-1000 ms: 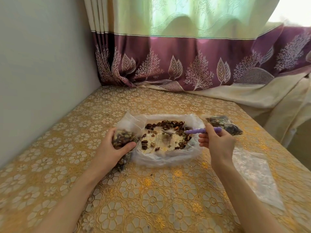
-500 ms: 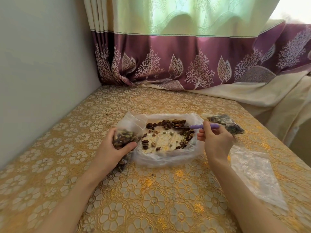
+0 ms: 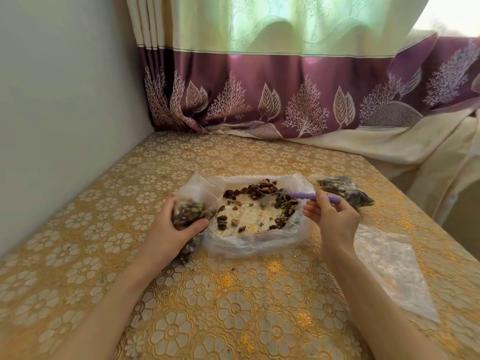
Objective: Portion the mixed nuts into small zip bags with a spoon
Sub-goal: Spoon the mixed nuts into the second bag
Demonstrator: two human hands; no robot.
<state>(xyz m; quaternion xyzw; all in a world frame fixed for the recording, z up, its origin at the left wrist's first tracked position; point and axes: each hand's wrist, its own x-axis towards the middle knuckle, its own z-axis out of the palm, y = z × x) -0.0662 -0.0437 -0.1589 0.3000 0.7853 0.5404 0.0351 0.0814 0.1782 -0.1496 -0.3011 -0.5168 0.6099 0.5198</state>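
Left hand (image 3: 173,229) grips filled zip bag (image 3: 188,213); right hand (image 3: 335,216) pinches purple spoon (image 3: 298,195) over nuts (image 3: 259,193), far side.

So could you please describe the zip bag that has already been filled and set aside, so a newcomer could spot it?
Start at the big open bag of nuts mid-table. Beyond its far right corner, past the right hand, lies a filled zip bag. Unlike the flat empty bag nearer the table edge, it is plump, dark with nuts, and nobody holds it.
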